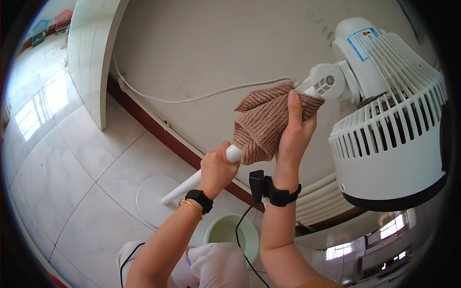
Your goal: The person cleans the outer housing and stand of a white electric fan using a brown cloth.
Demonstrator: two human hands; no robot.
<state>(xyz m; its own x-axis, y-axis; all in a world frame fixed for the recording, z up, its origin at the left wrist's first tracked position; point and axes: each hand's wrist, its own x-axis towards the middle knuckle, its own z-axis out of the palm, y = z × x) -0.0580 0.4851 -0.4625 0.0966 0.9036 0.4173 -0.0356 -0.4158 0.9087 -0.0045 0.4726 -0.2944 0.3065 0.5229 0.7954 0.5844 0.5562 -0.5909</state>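
Observation:
A white pedestal fan (381, 158) leans across the view, its slatted head at the right and its round base (153, 196) on the floor. My left hand (219, 169) grips the white pole (182, 188) partway up. Higher on the pole, just under the tilt joint (327, 81), my right hand (297, 135) holds a brown ribbed cloth (261, 126) wrapped around it. The cloth hides that stretch of pole, and its folded corners hang loose towards my left hand.
A pale green bucket (232, 232) stands on the tiled floor by my knees. The fan's white cord (201, 98) runs along the wall to the left. White radiator pipes (324, 201) lie below the fan head. A black cable (238, 225) hangs from my right wrist strap.

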